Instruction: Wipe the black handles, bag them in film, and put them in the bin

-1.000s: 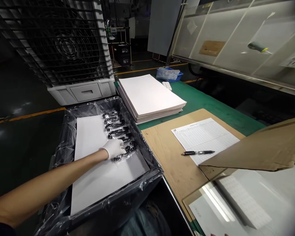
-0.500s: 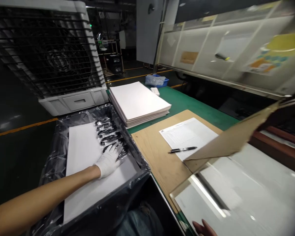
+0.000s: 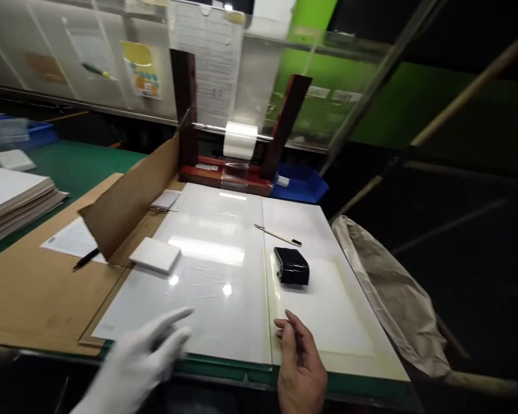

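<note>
My left hand, in a white glove and smeared by motion, hovers over the near edge of the glossy white board. Its fingers are apart with nothing between them. Bare, my right hand is over the board's near right part, fingers loosely curled and apart, holding nothing. Just beyond it lies a black block-like object. Farther back is a thin tool with a pale handle and black end. A small white stack rests on the board's left side.
An upright cardboard flap stands left of the board, near a black pen and a paper sheet. Stacked white sheets are at far left. Behind stand a dark red frame with a white roll and a blue tray. Brown paper hangs at right.
The view has swung right. My left hand has left the black-lined box of wrapped black items and is now over the board. My right hand has come fully into view.
</note>
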Demonstrator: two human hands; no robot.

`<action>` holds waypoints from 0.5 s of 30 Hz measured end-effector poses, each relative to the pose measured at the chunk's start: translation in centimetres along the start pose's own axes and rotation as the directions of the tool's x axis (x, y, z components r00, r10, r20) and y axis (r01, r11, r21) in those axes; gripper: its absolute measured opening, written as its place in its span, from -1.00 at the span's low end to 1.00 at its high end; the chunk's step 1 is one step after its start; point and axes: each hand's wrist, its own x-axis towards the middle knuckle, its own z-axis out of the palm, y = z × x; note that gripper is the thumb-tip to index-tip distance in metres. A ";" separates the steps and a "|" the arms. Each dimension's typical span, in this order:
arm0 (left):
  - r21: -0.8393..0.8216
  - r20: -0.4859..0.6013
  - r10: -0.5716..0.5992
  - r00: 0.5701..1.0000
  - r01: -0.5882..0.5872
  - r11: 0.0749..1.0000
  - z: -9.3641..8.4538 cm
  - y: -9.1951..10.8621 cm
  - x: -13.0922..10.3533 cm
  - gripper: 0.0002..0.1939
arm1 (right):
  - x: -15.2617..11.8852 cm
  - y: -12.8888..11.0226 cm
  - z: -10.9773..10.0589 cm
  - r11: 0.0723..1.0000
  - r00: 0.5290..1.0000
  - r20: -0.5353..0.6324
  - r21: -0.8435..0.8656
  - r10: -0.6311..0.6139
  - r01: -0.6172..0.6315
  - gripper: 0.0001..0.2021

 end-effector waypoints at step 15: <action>-0.387 0.470 -0.125 0.874 0.331 0.861 10.1 7.2 3.5 -0.38 | -0.5 -2.0 -0.7 0.980 0.990 0.053 0.146 0.129 -0.136 -0.59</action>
